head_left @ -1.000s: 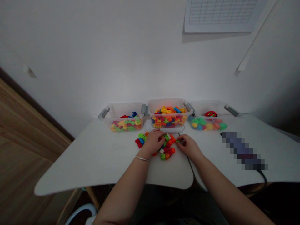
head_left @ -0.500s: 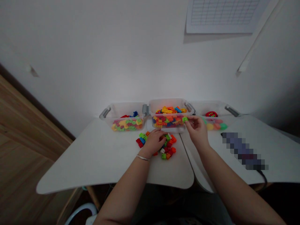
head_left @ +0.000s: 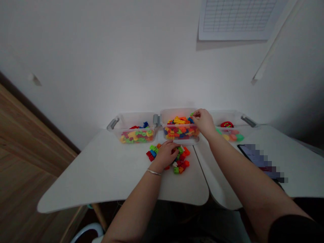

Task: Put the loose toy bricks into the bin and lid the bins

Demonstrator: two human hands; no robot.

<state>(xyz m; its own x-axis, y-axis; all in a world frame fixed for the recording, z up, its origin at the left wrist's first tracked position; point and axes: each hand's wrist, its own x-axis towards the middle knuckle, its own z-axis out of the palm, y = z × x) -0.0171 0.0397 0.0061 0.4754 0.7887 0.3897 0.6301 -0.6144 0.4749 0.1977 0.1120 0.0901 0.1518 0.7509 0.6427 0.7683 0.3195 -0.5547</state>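
1. Reaching over the middle bin (head_left: 174,110), the right hand (head_left: 204,122) has climbed from the desk beside the pile a second ago to the bin's far right corner, just right of the frame's centre
2. Only a speck of the green brick (head_left: 192,114) it lifted shows at its fingers, which are bent down and close together; whether they still pinch it or have let go cannot be told
3. The left hand (head_left: 167,152) has barely shifted: it lies palm down on the loose bricks (head_left: 182,161) on the desk (head_left: 101,175), just below centre, fingers curled over them, any grip hidden
4. So one green piece has left the pile and reached the middle bin, which holds similar bricks; the left bin (head_left: 134,115) and right bin (head_left: 235,116) stay untouched
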